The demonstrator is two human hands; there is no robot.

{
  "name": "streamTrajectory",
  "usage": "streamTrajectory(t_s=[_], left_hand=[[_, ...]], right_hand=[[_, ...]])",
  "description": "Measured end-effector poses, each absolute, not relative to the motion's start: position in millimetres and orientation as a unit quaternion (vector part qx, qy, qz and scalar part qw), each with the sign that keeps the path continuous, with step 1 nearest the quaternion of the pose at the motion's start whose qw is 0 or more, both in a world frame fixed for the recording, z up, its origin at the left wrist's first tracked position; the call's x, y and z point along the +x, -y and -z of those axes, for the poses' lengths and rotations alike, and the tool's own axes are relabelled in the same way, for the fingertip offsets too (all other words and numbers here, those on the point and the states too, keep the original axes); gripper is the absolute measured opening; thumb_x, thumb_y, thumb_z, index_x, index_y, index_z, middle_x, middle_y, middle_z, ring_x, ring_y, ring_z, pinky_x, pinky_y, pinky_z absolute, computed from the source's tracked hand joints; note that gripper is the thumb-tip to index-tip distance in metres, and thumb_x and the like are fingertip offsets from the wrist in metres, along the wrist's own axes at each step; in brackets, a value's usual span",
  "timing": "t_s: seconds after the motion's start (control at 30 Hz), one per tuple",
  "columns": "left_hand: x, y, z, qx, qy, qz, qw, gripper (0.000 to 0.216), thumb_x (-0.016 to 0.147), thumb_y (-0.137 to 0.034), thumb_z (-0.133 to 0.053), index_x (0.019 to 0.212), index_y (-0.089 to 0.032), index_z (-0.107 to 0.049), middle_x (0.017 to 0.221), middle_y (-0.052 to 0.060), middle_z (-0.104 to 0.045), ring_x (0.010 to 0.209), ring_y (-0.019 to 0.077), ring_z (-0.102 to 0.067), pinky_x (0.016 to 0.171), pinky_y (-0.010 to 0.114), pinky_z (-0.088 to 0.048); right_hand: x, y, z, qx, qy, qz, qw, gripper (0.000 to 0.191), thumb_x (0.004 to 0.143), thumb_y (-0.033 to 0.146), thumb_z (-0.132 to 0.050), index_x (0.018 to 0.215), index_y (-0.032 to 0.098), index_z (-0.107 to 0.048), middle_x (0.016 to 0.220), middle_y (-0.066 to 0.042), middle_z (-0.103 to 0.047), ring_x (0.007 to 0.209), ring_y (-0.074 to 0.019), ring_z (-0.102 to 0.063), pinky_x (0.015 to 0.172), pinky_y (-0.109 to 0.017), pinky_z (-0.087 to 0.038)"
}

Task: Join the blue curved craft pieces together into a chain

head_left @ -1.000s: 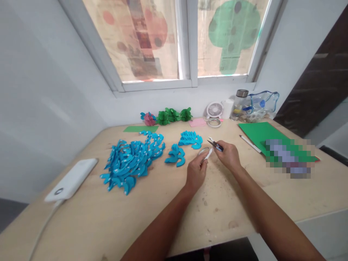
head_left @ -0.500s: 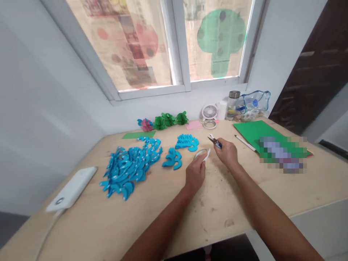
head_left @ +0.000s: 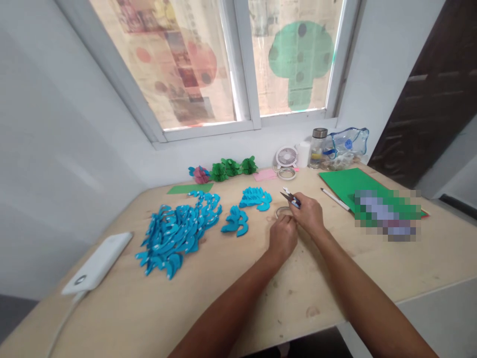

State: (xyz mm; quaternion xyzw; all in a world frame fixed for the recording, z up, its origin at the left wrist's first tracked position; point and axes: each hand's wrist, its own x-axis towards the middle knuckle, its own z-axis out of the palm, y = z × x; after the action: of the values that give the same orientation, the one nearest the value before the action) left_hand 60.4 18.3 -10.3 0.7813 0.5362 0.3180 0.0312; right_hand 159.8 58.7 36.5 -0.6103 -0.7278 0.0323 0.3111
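My right hand (head_left: 308, 215) is closed round a small pair of snips (head_left: 290, 197) whose blades point up and to the left. My left hand (head_left: 283, 237) lies just beside it with fingers curled on a small clear tape roll (head_left: 282, 211), mostly hidden behind the knuckles. The two hands touch over the wooden table (head_left: 261, 298). To their left lie two small clusters of blue paper cut-outs (head_left: 235, 222) (head_left: 255, 198) and a large heap of the same blue shapes (head_left: 179, 229).
A white power bank (head_left: 97, 263) with cable lies at the left. Along the wall: pink and green paper flowers (head_left: 227, 169), a small fan (head_left: 286, 157), a tape ring (head_left: 286, 173), a jar (head_left: 317, 140), a clear pouch (head_left: 345, 143). Green sheets (head_left: 345, 185) and a pen (head_left: 334, 198) lie at right.
My left hand has drawn in towards the right hand and now meets it; the white tape strip seen earlier is hidden. The view has shifted slightly.
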Motion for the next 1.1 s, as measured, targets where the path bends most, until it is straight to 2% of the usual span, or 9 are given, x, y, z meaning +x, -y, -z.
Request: streamTrajectory(t_s=[0.07, 0.17, 0.37, 0.53, 0.63, 0.73, 0.87, 1.1], left_hand=[[54.3, -11.2, 7.6, 0.777, -0.522, -0.349, 0.047, 0.020, 0.077, -0.009, -0.047, 0.084, -0.017, -0.064, 0.088, 0.009, -0.064, 0.091, 0.0228, -0.055, 0.080, 0.036, -0.045], [34.8, 2.1, 3.2, 0.750, -0.522, -0.392, 0.112, 0.022, 0.078, -0.009, -0.047, 0.086, -0.019, -0.065, 0.089, 0.006, -0.065, 0.087, 0.0195, -0.057, 0.079, 0.034, -0.045], [-12.0, 19.3, -2.2, 0.611, -0.562, -0.494, 0.259, 0.018, 0.077, -0.016, -0.050, 0.082, -0.018, -0.067, 0.080, 0.004, -0.067, 0.070, 0.0141, -0.060, 0.055, 0.023, -0.044], [-40.1, 19.1, -0.4, 0.469, -0.561, -0.597, 0.331, 0.020, 0.073, -0.023, -0.055, 0.087, -0.016, -0.067, 0.073, 0.003, -0.065, 0.059, 0.0110, -0.058, 0.048, 0.020, -0.042], [-49.8, 18.7, 1.3, 0.409, -0.554, -0.632, 0.355, 0.023, 0.071, -0.029, -0.059, 0.087, -0.014, -0.067, 0.070, 0.004, -0.065, 0.054, 0.0098, -0.055, 0.043, 0.019, -0.039], [-54.1, 19.0, 0.0, 0.382, -0.542, -0.638, 0.391, 0.026, 0.070, -0.034, -0.061, 0.083, -0.013, -0.068, 0.068, 0.004, -0.065, 0.053, 0.0097, -0.054, 0.042, 0.019, -0.038], [-55.8, 19.6, -4.4, 0.376, -0.540, -0.617, 0.432, 0.027, 0.069, -0.038, -0.063, 0.078, -0.012, -0.068, 0.067, 0.005, -0.066, 0.051, 0.0099, -0.054, 0.041, 0.019, -0.037], [-54.3, 22.2, -5.6, 0.389, -0.550, -0.573, 0.467, 0.024, 0.068, -0.037, -0.064, 0.069, -0.013, -0.066, 0.059, 0.002, -0.062, 0.047, 0.0092, -0.051, 0.039, 0.019, -0.036]], right_hand=[[158.3, -58.1, -35.9, -0.604, 0.736, -0.034, 0.304, 0.017, 0.080, 0.032, -0.049, 0.083, 0.023, -0.063, 0.070, -0.004, -0.065, 0.063, -0.0163, -0.055, 0.052, -0.025, -0.024], [153.8, -55.8, -34.2, -0.589, 0.753, -0.045, 0.291, 0.017, 0.080, 0.031, -0.049, 0.086, 0.023, -0.063, 0.072, -0.004, -0.066, 0.066, -0.0168, -0.057, 0.053, -0.024, -0.025], [134.2, -44.6, -27.8, -0.529, 0.813, -0.069, 0.234, 0.016, 0.077, 0.028, -0.049, 0.083, 0.023, -0.063, 0.072, -0.004, -0.067, 0.066, -0.0170, -0.057, 0.054, -0.024, -0.026], [119.0, -34.6, -20.8, -0.463, 0.861, -0.065, 0.199, 0.016, 0.077, 0.025, -0.048, 0.079, 0.022, -0.063, 0.072, -0.004, -0.067, 0.065, -0.0162, -0.056, 0.056, -0.025, -0.026], [114.9, -31.2, -17.3, -0.442, 0.876, -0.078, 0.179, 0.018, 0.078, 0.025, -0.047, 0.084, 0.021, -0.064, 0.076, -0.004, -0.067, 0.065, -0.0154, -0.056, 0.056, -0.024, -0.027], [112.8, -29.6, -15.7, -0.427, 0.885, -0.088, 0.162, 0.019, 0.079, 0.024, -0.047, 0.089, 0.021, -0.063, 0.081, -0.004, -0.067, 0.068, -0.0152, -0.057, 0.056, -0.024, -0.026], [111.1, -28.4, -16.1, -0.418, 0.895, -0.076, 0.132, 0.016, 0.079, 0.025, -0.047, 0.083, 0.020, -0.062, 0.079, -0.004, -0.066, 0.066, -0.0145, -0.055, 0.055, -0.025, -0.024], [110.7, -26.4, -18.5, -0.407, 0.905, -0.067, 0.105, 0.015, 0.080, 0.027, -0.049, 0.083, 0.020, -0.062, 0.077, -0.005, -0.066, 0.065, -0.0150, -0.055, 0.054, -0.026, -0.021]])
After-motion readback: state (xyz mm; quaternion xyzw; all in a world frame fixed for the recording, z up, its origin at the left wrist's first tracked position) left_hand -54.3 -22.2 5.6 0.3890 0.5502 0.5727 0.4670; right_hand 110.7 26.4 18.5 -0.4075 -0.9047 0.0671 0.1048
